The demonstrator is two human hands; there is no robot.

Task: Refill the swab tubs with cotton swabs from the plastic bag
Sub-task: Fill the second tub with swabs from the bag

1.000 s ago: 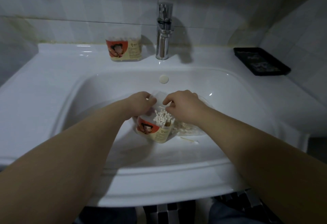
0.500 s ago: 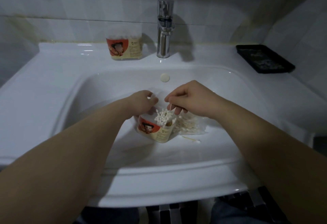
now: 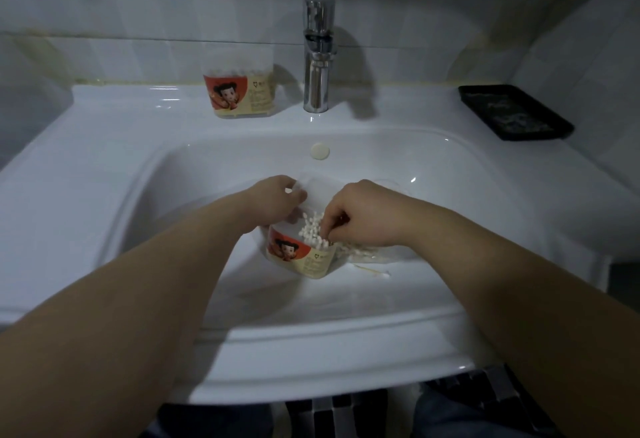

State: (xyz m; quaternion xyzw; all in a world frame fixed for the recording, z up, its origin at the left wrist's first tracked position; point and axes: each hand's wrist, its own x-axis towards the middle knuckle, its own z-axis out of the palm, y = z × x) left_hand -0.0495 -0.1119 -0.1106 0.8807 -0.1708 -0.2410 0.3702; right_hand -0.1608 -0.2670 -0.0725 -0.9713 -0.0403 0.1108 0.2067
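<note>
A clear swab tub [image 3: 301, 259] with a red cartoon label stands low in the basin of a white sink [image 3: 104, 133], directly under both hands. Its pale lid [image 3: 320, 188] is flipped open just beyond the knuckles. The white heads of cotton swabs [image 3: 310, 230] stand packed in its mouth, filling the side nearest the right hand.

The left hand [image 3: 273, 200] has its fingers curled around the tub's far upper edge, where the lid joins, and steadies it. The right hand [image 3: 367, 218] is bent downward with its fingertips [image 3: 327, 231] pinched together among the swab heads, apparently gripping a few swabs as they go in.

Beneath the right palm lies the plastic bag [image 3: 370, 250], with more swabs inside it. One loose swab [image 3: 375, 272] lies on the basin just nearer the viewer than that hand.

This looks like the filling step, with the tub partly full. The next move probably calls for letting the pinched swabs settle upright, then reaching back under the palm into the bag for another bunch while the left hand holds the tub steady.

Well beyond the left hand, on the sink's back ledge, stands a second tub [image 3: 239, 91], lid closed, beside a chrome faucet [image 3: 318, 57]. Far beyond the right hand sits a black tray [image 3: 512, 112].
</note>
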